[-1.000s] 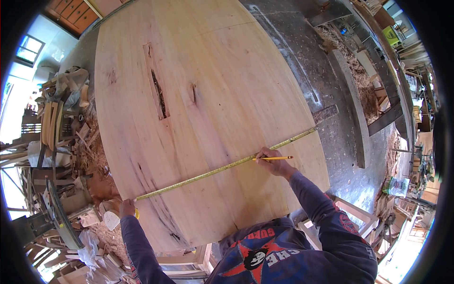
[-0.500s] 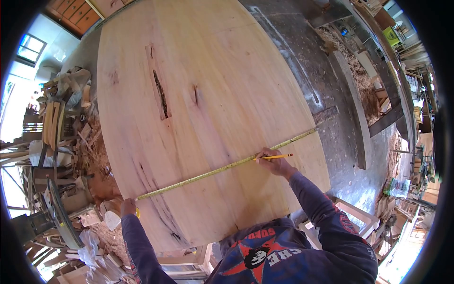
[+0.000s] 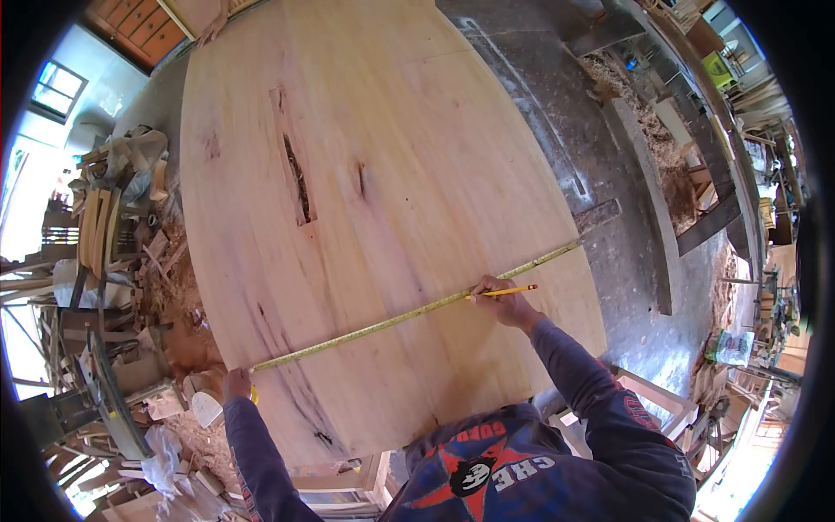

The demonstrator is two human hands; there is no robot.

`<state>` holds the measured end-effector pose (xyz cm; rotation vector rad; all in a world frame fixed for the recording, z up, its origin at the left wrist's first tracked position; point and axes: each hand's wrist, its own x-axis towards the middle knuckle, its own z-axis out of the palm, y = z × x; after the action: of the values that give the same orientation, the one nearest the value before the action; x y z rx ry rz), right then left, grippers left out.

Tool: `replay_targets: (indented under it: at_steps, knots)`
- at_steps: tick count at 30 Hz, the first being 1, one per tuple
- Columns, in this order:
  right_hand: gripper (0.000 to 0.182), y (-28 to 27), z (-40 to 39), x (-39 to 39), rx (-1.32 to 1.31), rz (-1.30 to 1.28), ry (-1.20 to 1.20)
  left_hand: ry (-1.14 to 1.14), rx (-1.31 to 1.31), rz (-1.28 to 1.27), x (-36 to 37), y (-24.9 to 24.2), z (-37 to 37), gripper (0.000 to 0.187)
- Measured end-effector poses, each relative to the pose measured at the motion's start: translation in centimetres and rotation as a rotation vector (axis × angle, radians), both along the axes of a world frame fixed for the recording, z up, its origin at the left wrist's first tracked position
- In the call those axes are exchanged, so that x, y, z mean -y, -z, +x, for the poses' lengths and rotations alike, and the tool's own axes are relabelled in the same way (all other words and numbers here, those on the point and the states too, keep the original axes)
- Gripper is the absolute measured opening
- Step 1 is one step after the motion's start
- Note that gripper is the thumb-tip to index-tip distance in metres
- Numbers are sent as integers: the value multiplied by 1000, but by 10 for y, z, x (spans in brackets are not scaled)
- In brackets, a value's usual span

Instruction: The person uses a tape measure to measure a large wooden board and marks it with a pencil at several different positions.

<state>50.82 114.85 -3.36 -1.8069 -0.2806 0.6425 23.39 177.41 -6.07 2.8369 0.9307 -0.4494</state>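
Note:
A large wooden panel (image 3: 348, 252) with dark cracks and knots lies in front of me. Across its near part stretches a yellow tape measure (image 3: 365, 331), running from the left edge to the right edge. At the left edge my left hand (image 3: 237, 385) is closed around the tape's end, with a bit of yellow showing beside the fingers. My right hand (image 3: 504, 304) rests on the panel by the tape, gripping a yellow pencil (image 3: 522, 288). The pencil's point is close to the tape's near edge.
A slot-like gap (image 3: 297, 178) is cut in the panel. Wood scraps (image 3: 104, 226) and shavings lie on the left. To the right is a dark floor with a long timber beam (image 3: 648, 204). Pale wooden frames (image 3: 652, 396) stand near my body.
Both hands stay in almost the same places on the tape. The view has shifted slightly, and a tan shape I cannot make out shows more at the panel's far left corner.

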Motion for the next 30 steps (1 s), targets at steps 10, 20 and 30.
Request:
replay_targets:
  at_steps: [10, 20, 30]
  knots:
    - [15, -3, -3, -4, 3, -16, 37, -26, -78, -10, 0, -3, 3, 33]
    - [15, 3, -7, -1, 50, -80, 20, -59, -85, -2, 4, -5, 4, 31]
    - [6, 13, -52, -32, 434, -136, 281, -71, -67, -36, 1, -2, 4, 30]
